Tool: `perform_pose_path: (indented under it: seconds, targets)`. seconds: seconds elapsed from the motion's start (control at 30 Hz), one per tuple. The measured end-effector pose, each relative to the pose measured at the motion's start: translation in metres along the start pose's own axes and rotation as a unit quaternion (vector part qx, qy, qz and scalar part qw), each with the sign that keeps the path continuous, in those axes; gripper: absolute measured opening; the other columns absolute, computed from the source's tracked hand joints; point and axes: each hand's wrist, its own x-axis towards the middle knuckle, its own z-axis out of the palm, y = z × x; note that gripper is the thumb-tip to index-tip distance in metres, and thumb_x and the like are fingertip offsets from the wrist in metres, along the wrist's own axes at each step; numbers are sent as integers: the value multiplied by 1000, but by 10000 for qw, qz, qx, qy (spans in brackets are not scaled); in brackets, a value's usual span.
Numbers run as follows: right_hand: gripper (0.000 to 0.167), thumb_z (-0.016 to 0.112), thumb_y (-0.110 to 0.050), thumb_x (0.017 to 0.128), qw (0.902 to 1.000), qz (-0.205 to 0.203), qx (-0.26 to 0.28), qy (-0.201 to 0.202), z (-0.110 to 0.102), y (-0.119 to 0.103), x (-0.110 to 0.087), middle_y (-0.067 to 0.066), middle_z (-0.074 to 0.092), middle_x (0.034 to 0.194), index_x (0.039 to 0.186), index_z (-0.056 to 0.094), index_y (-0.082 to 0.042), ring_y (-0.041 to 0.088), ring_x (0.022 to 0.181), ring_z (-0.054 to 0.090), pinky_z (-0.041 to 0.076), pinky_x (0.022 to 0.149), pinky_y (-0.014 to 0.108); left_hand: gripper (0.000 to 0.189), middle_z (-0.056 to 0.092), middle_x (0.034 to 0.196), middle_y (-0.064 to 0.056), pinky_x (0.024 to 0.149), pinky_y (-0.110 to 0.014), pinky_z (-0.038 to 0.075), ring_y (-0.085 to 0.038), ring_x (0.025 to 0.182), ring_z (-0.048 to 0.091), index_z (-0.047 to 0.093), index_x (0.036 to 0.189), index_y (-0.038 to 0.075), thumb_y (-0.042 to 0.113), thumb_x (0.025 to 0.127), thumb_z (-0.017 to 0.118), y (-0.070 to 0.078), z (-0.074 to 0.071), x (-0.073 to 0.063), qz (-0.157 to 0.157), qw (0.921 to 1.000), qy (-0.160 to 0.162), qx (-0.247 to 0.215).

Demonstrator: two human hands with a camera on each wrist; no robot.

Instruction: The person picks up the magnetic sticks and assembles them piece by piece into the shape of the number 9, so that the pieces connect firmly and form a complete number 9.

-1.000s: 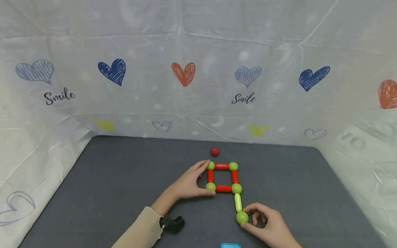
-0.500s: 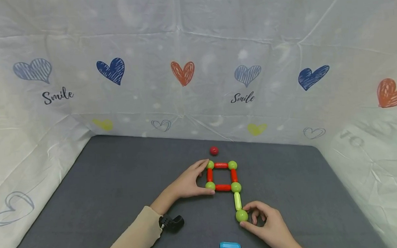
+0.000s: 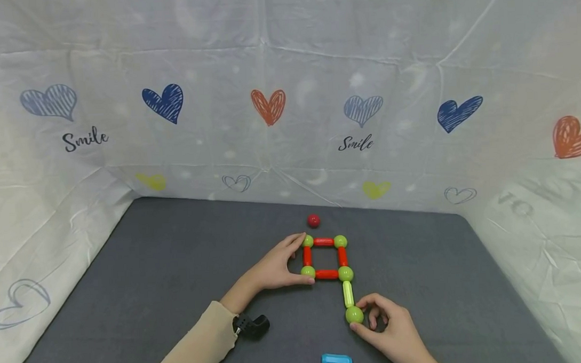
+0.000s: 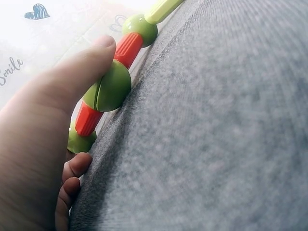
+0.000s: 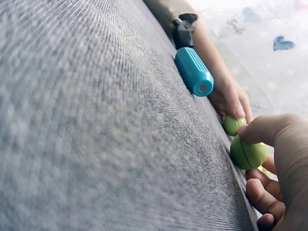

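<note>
On the grey cloth lies a square of red rods with green balls at its corners, a ball-and-stick building toy. My left hand grips its left side, thumb on the near corner ball and fingertips at the far corner ball. A pale green rod runs from the near right corner ball toward me and ends in another green ball. That end ball is pinched between the thumb and fingers of my right hand; the right wrist view shows the thumb on it.
A blue rod lies at the front, nearer me than the end ball. Beyond the square sits a loose red ball. A white sheet printed with hearts hangs behind the table. A black wrist device is on the left wrist.
</note>
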Motion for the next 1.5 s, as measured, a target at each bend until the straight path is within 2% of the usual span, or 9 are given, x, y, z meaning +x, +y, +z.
perform_pose_path:
  seconds: [0.2,0.33,0.43,0.6,0.67,0.8,1.1,1.27,1.5]
  targets:
    - [33,95,-21,80,10000,25,-8,-57,0,-1,-1,-5,55,70,104,72,-18,6,58,45,36,52,21,107,21,175,-8,115,-57,43,-32,145,46,26,171,18,55,89,83,6,-4,2,76,9998,168,-57]
    - [33,96,-22,80,10000,33,-8,-64,-1,-1,0,-4,55,70,103,72,-18,6,55,42,35,50,22,84,29,173,-7,121,-63,32,-37,156,32,39,167,22,47,97,77,20,-15,16,612,9976,192,264]
    - [33,96,-22,80,10000,-15,4,-28,-1,-1,0,-5,56,70,102,72,-19,6,54,41,35,51,22,68,38,169,-7,118,-52,40,-30,150,42,50,161,19,36,101,76,35,-20,33,1207,9915,-429,222]
    - [32,96,-21,80,9999,-130,-1,25,1,2,-1,-6,56,69,102,72,-20,6,54,42,36,52,22,53,53,158,-6,84,-24,50,-12,95,59,62,151,15,26,101,76,50,-10,61,1761,9645,-1960,-164]
    - [31,96,-22,80,9999,-153,5,26,2,3,-1,-7,56,69,102,73,-21,6,54,43,36,52,23,50,59,153,-5,76,-20,45,-9,79,51,65,148,14,23,100,77,52,-3,69,1834,9520,-2435,-273]
    - [32,96,-23,80,9999,-143,3,10,2,3,-1,-7,56,69,102,73,-21,7,54,43,36,53,23,48,64,147,-5,73,-17,42,-4,75,46,68,144,12,15,98,80,56,8,80,1848,9356,-2991,-321]
    - [32,96,-21,79,9994,-306,-11,144,1,2,-1,-8,55,68,100,72,-22,6,55,44,38,53,24,37,68,136,0,94,-15,47,1,121,57,77,131,14,6,96,80,65,14,91,1734,9268,-3332,-31]
    - [32,96,-20,79,9993,-317,-15,174,1,2,-2,-8,55,68,99,73,-22,6,55,44,38,52,24,26,66,131,0,103,-17,45,-2,122,55,82,122,12,5,97,78,68,14,92,1794,9187,-3516,-89]
    - [32,97,-21,78,9992,-349,-28,193,1,3,-1,-9,55,68,99,73,-23,6,56,46,38,52,23,25,65,132,0,102,-18,46,-3,122,54,82,120,13,4,97,77,69,13,92,1675,9178,-3597,-120]
